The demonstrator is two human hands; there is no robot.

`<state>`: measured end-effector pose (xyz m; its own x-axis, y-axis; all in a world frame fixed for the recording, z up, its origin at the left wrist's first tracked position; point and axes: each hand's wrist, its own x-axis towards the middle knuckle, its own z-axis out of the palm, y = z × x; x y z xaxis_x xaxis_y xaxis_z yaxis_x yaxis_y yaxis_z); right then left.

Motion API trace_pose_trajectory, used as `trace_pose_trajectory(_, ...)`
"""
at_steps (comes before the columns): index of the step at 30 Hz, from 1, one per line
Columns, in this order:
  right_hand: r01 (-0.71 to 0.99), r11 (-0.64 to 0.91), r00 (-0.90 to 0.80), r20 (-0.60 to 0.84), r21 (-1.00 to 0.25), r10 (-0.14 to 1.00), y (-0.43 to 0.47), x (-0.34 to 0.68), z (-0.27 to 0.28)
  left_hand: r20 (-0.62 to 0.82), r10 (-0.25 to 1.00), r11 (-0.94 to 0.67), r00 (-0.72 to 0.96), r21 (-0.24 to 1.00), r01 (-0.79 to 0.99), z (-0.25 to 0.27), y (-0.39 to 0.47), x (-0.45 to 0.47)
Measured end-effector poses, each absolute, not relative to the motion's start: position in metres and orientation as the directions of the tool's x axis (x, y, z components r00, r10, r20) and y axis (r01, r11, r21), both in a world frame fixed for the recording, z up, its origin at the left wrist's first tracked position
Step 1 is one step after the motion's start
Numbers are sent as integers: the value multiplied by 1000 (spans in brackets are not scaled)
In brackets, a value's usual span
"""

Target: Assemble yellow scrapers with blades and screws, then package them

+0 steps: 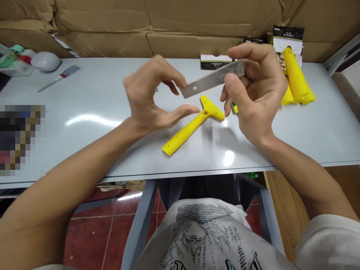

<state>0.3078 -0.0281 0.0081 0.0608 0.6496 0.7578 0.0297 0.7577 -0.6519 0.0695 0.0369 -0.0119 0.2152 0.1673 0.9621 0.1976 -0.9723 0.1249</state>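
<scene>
A flat grey metal scraper blade (208, 79) with a small hole near its left end is held up above the table, slightly tilted. My right hand (255, 90) pinches its right end between thumb and fingers. At the left end, the index fingertip of my left hand (153, 93) meets or nearly meets the blade's corner, while the thumb stays well apart below. Beneath both hands a yellow scraper handle (187, 131) lies on the table, its wide head towards the back right. A small green and yellow piece (234, 108) shows partly behind my right hand.
Several yellow handles (296, 77) with black-and-white packaging (288, 37) lie at the back right. Another packaging card (216, 62) lies behind the blade. A screwdriver (63, 76) and a rounded grey object (45, 61) are at the left. Cardboard (112, 28) lines the table's back.
</scene>
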Motion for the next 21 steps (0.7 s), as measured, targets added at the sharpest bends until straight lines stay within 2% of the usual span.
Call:
trace_pose_trajectory(1,4,727,96,724,-687,683,-29,307,10,895,339,-940,289,315,129,-8,24,76)
trace_pose_trajectory(3,-37,663,113,656,-747,746,-32,306,14,718,620,-752,317,659,-22,0,1,86)
trace_pose_trajectory(4,-59,636,98,629,-770,771,-34,305,15,616,687,-644,385,762,-69,3,-8,90)
trace_pose_trajectory(6,-106,587,37,587,-803,809,-36,305,17,465,744,-477,479,873,-106,8,-19,93)
trace_pose_trajectory(8,-123,548,2,552,-827,834,-36,304,17,370,754,-386,543,918,-90,11,-23,94)
trace_pose_trajectory(11,-99,514,-51,520,-852,853,-33,305,14,319,775,-339,545,938,-68,12,-21,92)
trace_pose_trajectory(17,-153,399,-210,424,-904,881,-27,305,13,334,809,-362,484,931,-37,11,-22,92)
trace_pose_trajectory(21,-184,373,-208,407,-909,889,-27,305,10,354,815,-377,459,925,-45,12,-22,93)
